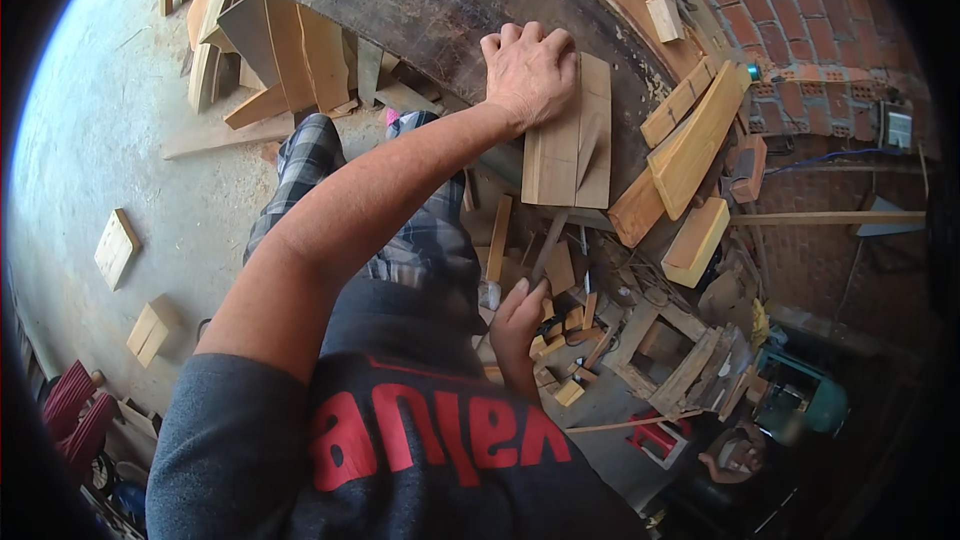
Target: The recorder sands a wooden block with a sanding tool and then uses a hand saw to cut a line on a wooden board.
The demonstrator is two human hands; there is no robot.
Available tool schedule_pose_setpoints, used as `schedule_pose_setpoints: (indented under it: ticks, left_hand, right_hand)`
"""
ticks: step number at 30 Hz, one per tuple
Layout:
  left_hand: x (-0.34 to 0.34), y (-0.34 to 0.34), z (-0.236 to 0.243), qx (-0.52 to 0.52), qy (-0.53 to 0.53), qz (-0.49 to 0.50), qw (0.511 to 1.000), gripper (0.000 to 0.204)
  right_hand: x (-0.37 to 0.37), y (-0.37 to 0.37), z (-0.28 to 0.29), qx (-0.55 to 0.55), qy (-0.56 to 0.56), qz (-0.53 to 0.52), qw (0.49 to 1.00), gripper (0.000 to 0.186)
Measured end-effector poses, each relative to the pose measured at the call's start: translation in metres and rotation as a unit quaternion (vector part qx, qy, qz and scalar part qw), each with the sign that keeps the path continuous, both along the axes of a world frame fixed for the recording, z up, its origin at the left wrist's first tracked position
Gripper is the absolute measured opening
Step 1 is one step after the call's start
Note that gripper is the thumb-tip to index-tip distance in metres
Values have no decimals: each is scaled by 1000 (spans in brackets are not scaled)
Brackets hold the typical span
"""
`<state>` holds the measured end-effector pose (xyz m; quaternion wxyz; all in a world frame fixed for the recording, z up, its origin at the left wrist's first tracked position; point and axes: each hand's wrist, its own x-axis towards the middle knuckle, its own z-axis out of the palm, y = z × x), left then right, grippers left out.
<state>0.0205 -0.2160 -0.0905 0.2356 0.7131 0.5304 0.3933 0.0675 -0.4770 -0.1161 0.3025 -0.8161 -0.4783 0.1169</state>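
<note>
On the dark workbench [400,0] lies a wooden block [567,150] of pale brown boards with a slanted seam or cut on its face. My left hand [530,75] bears down on its far left part, with the fingers curled and closed over it. Below the bench edge, close to my body, my right hand [520,315] is closed round a narrow, flat-bladed tool [551,244]. The blade points up toward the near end of the block. Whether it touches the wood I cannot tell, nor whether it is a file or a saw.
Several yellowish wood pieces [700,145] lie along the bench's right side, by a brick wall [790,0]. Offcuts and a wooden frame [685,380] clutter the floor at right. Curved wooden parts [300,60] stand at far left; two blocks [117,248] lie on the floor.
</note>
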Motion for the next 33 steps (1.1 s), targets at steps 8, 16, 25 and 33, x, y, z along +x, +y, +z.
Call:
schedule_pose_setpoints:
  ticks: [8,16,25,33]
  left_hand:
    - [1,1,1,5,17,3,1000,29]
    - [0,2,-1,19,19,-2,1000,30]
    - [-1,4,0,9,26,-29,999,32]
    - [-1,4,1,17,19,-12,1000,30]
  right_hand:
    - [-2,6,4,26,-51,33,998,27]
    - [4,12,-2,17,-30,16,999,24]
    - [-4,1,7,-54,35,5,998,30]
    - [-2,4,2,9,-29,14,999,24]
